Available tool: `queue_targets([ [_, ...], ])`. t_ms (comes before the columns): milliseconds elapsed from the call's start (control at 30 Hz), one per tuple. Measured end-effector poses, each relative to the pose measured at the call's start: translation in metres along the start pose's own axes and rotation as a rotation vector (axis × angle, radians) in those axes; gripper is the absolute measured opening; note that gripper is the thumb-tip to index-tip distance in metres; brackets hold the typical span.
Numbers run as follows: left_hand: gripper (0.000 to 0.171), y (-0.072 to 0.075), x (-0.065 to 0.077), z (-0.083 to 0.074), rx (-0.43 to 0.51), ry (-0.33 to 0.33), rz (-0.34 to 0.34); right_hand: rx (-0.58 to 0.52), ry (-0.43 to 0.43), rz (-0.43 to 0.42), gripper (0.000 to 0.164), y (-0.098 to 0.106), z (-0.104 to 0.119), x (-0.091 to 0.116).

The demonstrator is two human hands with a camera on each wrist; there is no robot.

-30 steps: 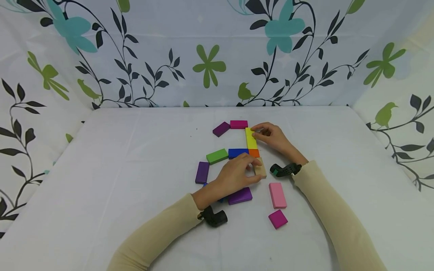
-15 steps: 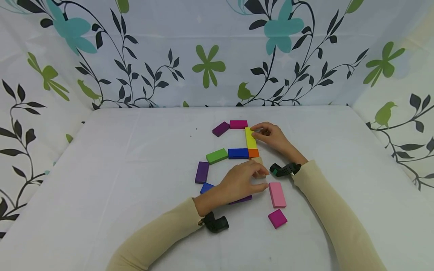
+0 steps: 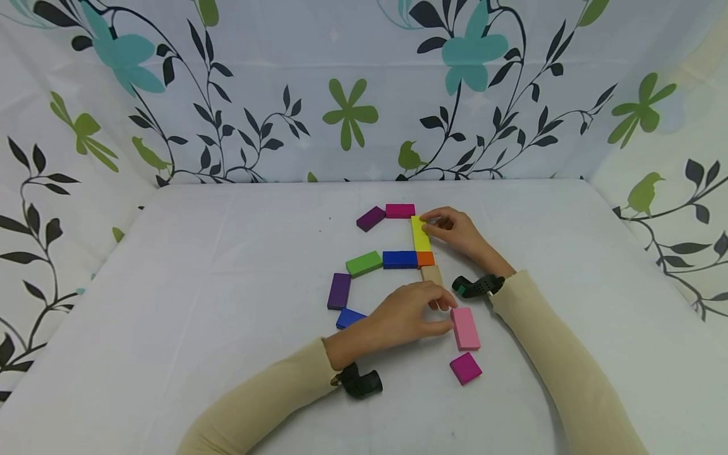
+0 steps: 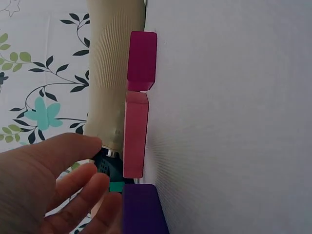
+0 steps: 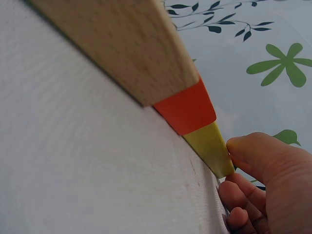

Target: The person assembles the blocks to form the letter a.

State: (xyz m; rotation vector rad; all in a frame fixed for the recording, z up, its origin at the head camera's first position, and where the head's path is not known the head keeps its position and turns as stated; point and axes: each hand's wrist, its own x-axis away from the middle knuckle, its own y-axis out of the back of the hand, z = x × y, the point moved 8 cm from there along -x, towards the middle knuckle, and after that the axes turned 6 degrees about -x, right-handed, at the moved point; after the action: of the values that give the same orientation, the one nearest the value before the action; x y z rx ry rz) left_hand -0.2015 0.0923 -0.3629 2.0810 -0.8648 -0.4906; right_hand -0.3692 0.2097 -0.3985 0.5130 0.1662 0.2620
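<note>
My left hand [image 3: 406,316] reaches over the lower blocks. Its thumb and index finger are spread beside the upper left edge of a pink block [image 3: 466,328], and the left wrist view shows the hand [image 4: 73,180] apart from that block. My right hand [image 3: 455,229] holds the far right part of a yellow block [image 3: 420,234] with thumb and bent fingers. An orange block [image 3: 425,258] meets the yellow one's near end. Below it lies a natural wood block [image 3: 431,274], partly behind the left hand. In the left wrist view a purple block [image 4: 142,209] shows.
A magenta block [image 3: 466,368] lies below the pink one. Dark purple [image 3: 371,218] and magenta-red [image 3: 400,211] blocks lie at the top. Blue [image 3: 400,260], green [image 3: 364,263], purple [image 3: 339,291] and another blue block [image 3: 349,318] curve leftward. White cloth [image 3: 227,284] covers the table.
My left hand has left the wood block and moved down and right to the pink block's edge, now covering the lower purple block. The right hand stays at the yellow block.
</note>
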Motion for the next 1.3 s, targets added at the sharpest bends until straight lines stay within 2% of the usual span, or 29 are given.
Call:
queue_targets([
  [333,0.027,-0.012,0.001,-0.01,0.155,-0.215,0.127,0.012,0.013,-0.003,0.034,0.0,0.003,0.001],
  [600,0.029,-0.02,0.002,-0.014,0.2,-0.272,0.217,0.003,0.008,-0.001,0.034,0.0,0.002,0.001],
  [733,0.033,-0.025,0.004,-0.017,0.18,-0.303,0.269,0.003,-0.001,0.003,0.034,0.0,0.002,0.001],
  [967,0.043,-0.036,0.005,-0.018,0.08,-0.33,0.336,0.007,-0.012,0.006,0.034,0.0,0.001,0.001],
  [1300,0.046,-0.038,0.008,-0.022,-0.02,-0.4,0.35,0.017,-0.013,0.007,0.034,-0.001,0.003,0.002],
])
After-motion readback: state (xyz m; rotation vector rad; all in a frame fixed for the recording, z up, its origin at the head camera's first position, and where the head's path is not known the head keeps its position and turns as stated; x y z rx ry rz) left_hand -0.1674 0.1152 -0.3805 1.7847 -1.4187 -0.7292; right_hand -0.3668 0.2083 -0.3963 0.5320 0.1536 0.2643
